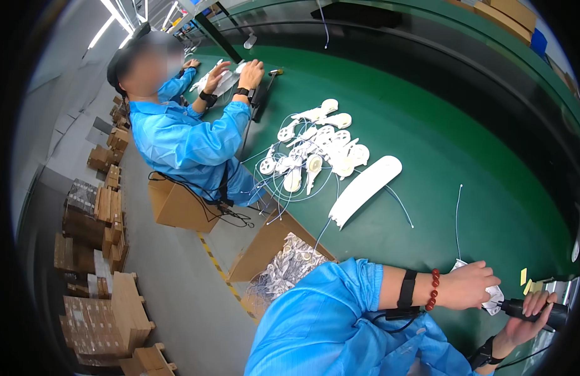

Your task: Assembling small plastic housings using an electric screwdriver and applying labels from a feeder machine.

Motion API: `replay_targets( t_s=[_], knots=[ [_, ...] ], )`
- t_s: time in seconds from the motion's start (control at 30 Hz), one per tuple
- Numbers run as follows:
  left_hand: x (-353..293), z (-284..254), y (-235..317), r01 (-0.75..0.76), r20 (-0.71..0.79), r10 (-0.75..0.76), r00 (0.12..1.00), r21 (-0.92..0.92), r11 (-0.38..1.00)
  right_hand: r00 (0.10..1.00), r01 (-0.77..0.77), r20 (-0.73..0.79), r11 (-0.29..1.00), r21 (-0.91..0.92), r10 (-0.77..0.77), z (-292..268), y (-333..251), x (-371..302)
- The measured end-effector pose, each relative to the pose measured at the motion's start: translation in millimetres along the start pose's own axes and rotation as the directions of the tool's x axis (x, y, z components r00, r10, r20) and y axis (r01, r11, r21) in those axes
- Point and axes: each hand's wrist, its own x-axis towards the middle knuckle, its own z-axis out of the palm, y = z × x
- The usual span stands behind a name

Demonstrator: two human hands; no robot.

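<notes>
My left hand, with a red bead bracelet and black strap at the wrist, grips a small white plastic part near the right side of the green table. A thin pale-blue cable runs away from the part across the tabletop. In my right hand is a black power screwdriver, its fingers wrapped round the body. The tool's tip points left and meets the white part, or lies right beside it; the exact contact is too small to tell.
A long curved white cover lies mid-table beside a heap of white parts with wheels and cables. Cardboard box holds more parts. A co-worker in blue handles white pieces farther up the table. Yellow slips lie by my hands.
</notes>
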Motion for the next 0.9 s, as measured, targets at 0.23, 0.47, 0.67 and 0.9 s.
replay_targets(
  t_s=[0.23,0.47,0.67,0.9],
  knots=[
    [1,-4,-1,0.004,-0.019,-0.006,1.0,-0.057,0.998,0.999,-0.029,-0.042,0.999,-0.016,0.028,2,4,-6],
    [1,-7,1,-0.002,-0.014,0.002,1.0,-0.033,0.999,0.996,-0.051,-0.077,0.999,-0.004,0.051,6,13,-7],
    [3,-9,3,0.008,-0.038,-0.01,0.999,-0.067,0.998,0.984,-0.067,-0.164,0.997,0.027,0.07,10,15,-8],
    [6,-15,5,-0.086,-0.182,0.075,0.98,-0.057,0.995,0.99,-0.068,-0.118,0.996,0.056,0.075,11,18,-7]
  ],
)
